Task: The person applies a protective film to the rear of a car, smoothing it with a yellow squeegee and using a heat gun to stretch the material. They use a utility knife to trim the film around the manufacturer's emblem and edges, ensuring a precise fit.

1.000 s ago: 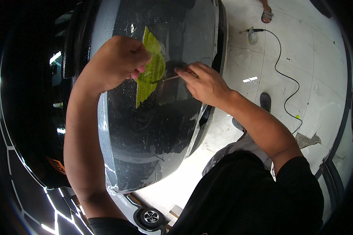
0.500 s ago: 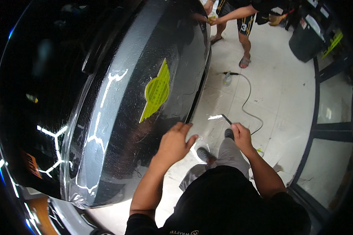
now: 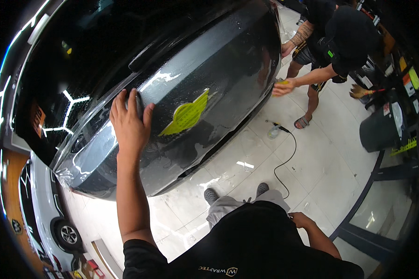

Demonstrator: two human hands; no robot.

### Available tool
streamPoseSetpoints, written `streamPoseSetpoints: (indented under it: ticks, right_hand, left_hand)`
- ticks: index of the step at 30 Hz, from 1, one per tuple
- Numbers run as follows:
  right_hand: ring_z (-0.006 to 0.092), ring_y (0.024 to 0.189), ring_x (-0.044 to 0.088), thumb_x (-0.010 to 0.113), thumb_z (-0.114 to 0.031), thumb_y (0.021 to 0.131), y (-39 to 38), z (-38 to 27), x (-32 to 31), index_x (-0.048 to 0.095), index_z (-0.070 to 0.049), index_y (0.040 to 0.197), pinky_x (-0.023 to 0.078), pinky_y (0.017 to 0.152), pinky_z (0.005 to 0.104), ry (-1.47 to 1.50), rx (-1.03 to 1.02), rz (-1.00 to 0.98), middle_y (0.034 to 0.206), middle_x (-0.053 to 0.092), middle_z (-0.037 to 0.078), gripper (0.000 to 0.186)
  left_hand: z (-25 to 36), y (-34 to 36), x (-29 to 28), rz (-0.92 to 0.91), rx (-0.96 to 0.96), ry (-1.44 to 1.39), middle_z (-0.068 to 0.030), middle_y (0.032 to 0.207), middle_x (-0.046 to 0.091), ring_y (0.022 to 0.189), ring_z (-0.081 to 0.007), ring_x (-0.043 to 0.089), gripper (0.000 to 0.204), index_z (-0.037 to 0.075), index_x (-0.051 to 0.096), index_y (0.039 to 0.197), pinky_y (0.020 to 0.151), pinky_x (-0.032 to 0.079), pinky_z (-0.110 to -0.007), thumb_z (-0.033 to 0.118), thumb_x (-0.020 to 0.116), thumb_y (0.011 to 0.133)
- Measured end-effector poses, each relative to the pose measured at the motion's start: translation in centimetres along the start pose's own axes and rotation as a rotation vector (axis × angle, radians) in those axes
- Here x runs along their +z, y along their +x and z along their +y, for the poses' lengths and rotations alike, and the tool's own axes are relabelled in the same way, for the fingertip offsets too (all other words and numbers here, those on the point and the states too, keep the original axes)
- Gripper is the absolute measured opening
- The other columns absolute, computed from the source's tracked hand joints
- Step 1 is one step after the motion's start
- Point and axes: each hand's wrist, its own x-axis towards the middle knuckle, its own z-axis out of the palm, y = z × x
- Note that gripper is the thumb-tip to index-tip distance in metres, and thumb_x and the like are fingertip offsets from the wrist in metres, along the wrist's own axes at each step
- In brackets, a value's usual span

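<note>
Just beside the left hand point(image 3: 132, 125) lies a green patch point(image 3: 187, 115).

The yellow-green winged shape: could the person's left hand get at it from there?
Probably yes: the left hand is open, just left of the yellow-green winged shape in the picture, and only dark car panel shows between them.

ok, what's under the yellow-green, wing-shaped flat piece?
The yellow-green piece lies on a glossy dark grey car panel, visible all around it. The patch directly beneath is covered; can't tell what's there.
</note>
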Motion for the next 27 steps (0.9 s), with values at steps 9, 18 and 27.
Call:
streamPoseSetpoints:
  ticks: [9, 18, 27]
  right_hand:
    - [0.0404, 0.098, 0.064, 0.067, -0.038, 0.081, -0.3, 5.0, -5.6, 0.060, 0.001, 0.114, 0.051, 0.082, 0.0434, -0.077, -0.099, 0.006, 0.102, 0.066, 0.025, 0.052]
    - [0.0173, 0.066, 0.056, 0.052, -0.008, 0.083, 0.6, 3.8, -8.1, 0.060, 0.004, 0.115, 0.044, 0.059, 0.0300, 0.614, 0.084, 0.078, 0.077, 0.062, 0.011, 0.035]
    - [0.0220, 0.079, 0.061, 0.052, -0.011, 0.086, 3.6, 5.8, -5.0, 0.058, 0.003, 0.122, 0.048, 0.071, 0.0339, 0.763, -0.029, 0.085, 0.092, 0.067, 0.013, 0.040]
  left_hand:
    - [1.7, 2.7, 0.7, 0.003, -0.085, 0.160, -0.0159, 0.124, 0.053, 0.119, -0.0324, 0.049, 0.044, 0.004, 0.054, 0.128, 0.102, 0.036, -0.048, 0.022, 0.060, 0.088]
    - [0.2, 4.2, 0.5, 0.083, -0.079, 0.228, -0.0133, 0.118, 0.054, 0.117, -0.0302, 0.050, 0.035, 0.005, 0.056, 0.118, 0.104, 0.036, -0.051, 0.013, 0.055, 0.084]
    - [-1.9, 6.9, -0.9, -0.142, -0.087, 0.140, -0.0116, 0.100, 0.058, 0.100, -0.0324, 0.057, 0.013, 0.008, 0.058, 0.095, 0.082, 0.043, -0.048, 0.011, 0.055, 0.083]
